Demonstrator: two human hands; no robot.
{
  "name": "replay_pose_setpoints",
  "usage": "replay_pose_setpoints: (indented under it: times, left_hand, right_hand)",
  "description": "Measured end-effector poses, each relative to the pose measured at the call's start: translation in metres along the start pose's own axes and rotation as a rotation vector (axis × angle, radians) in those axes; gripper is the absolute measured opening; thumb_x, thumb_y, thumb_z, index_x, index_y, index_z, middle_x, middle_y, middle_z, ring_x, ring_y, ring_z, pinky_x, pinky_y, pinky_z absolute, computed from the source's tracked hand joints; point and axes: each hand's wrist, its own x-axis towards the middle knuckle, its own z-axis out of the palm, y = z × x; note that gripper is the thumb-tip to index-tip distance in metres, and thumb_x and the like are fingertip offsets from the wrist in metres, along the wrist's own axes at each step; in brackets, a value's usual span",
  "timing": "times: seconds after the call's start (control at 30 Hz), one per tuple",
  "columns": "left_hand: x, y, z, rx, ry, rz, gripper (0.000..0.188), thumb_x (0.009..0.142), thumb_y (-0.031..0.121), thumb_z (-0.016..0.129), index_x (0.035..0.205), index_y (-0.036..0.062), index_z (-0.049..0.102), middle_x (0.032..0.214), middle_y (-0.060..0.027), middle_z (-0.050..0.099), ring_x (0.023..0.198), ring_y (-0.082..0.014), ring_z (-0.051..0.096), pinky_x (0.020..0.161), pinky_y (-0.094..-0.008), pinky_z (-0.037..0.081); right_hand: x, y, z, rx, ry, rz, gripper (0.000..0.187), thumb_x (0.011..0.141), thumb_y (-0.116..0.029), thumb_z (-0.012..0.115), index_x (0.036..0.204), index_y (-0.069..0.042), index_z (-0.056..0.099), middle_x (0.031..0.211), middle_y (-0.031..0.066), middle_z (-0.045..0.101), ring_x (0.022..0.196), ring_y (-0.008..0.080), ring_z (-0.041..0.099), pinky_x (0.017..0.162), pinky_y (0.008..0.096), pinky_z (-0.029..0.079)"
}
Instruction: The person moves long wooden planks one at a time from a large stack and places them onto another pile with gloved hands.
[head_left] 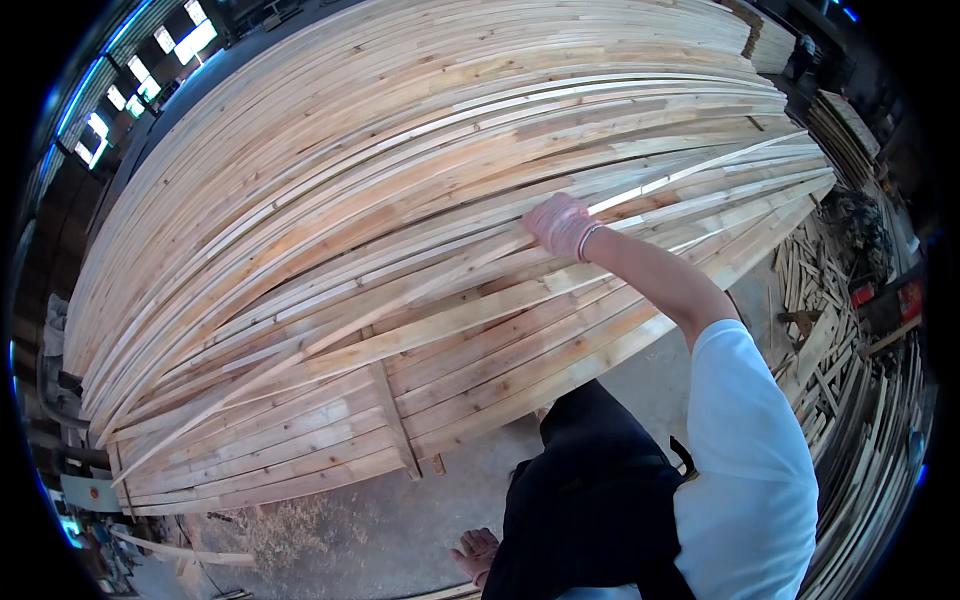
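Scrap-wood pile (822,350) well to R of R hand (562,224), red item (910,298) past it, same side. Bright windows (195,41) far off, upper L of same hand. Grey flr (475,492) below hand, w/ wood shavings (300,532) on it, lower L of hand.

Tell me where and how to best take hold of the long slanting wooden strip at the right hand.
Probably near its middle, from above, around where the right hand is. The strip is long and narrow and lies slantwise over the other boards, so its edges look reachable, and a middle hold should balance better.
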Motion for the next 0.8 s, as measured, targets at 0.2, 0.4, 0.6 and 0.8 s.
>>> replay_pose_setpoints:
  times: [0.2, 0.4, 0.6, 0.8]
  left_hand:
    - [-0.057, 0.01, 0.109, 0.111, -0.174, 0.029, 0.049, 0.094, 0.053, 0.043, 0.095, 0.0079, 0.06, 0.085, -0.0012, 0.059, 0.073, -0.0188, 0.052, 0.077, -0.0373, 0.048]
    - [-0.11, -0.007, 0.215, 0.32, -0.555, -0.046, 0.055, 0.093, 0.06, 0.039, 0.099, 0.0072, 0.054, 0.087, -0.0017, 0.048, 0.077, -0.0179, 0.042, 0.082, -0.0356, 0.043]
    - [-0.134, -0.017, 0.251, 0.257, -0.755, -0.222, 0.075, 0.088, 0.069, 0.038, 0.129, 0.0075, 0.051, 0.129, -0.0124, 0.052, 0.122, -0.032, 0.044, 0.105, -0.0494, 0.035]
    - [-0.114, -0.021, 0.215, 0.114, -0.684, -0.209, 0.05, 0.091, 0.054, 0.05, 0.107, 0.0071, 0.057, 0.099, -0.009, 0.061, 0.097, -0.0295, 0.057, 0.091, -0.0472, 0.047]
  right_hand:
    - [-0.073, -0.056, -0.026, 0.323, -0.176, -0.1, 0.044, 0.076, -0.028, 0.055, 0.116, -0.013, 0.064, 0.106, 0.0162, 0.067, 0.102, 0.032, 0.063, 0.088, 0.0413, 0.049]
    - [-0.17, -0.101, -0.051, 0.555, -0.401, -0.189, 0.041, 0.075, -0.039, 0.056, 0.105, -0.014, 0.069, 0.09, 0.01, 0.07, 0.086, 0.0245, 0.066, 0.08, 0.0389, 0.05]
    - [-0.236, -0.145, 0.002, 0.87, -0.682, -0.292, 0.056, 0.084, -0.063, 0.05, 0.093, -0.011, 0.067, 0.066, 0.0021, 0.064, 0.059, 0.0142, 0.06, 0.058, 0.0293, 0.049]
    - [-0.285, -0.174, 0.041, 0.911, -0.621, -0.233, 0.05, 0.079, -0.058, 0.063, 0.099, -0.012, 0.066, 0.088, 0.0044, 0.067, 0.079, 0.0159, 0.063, 0.073, 0.0295, 0.049]
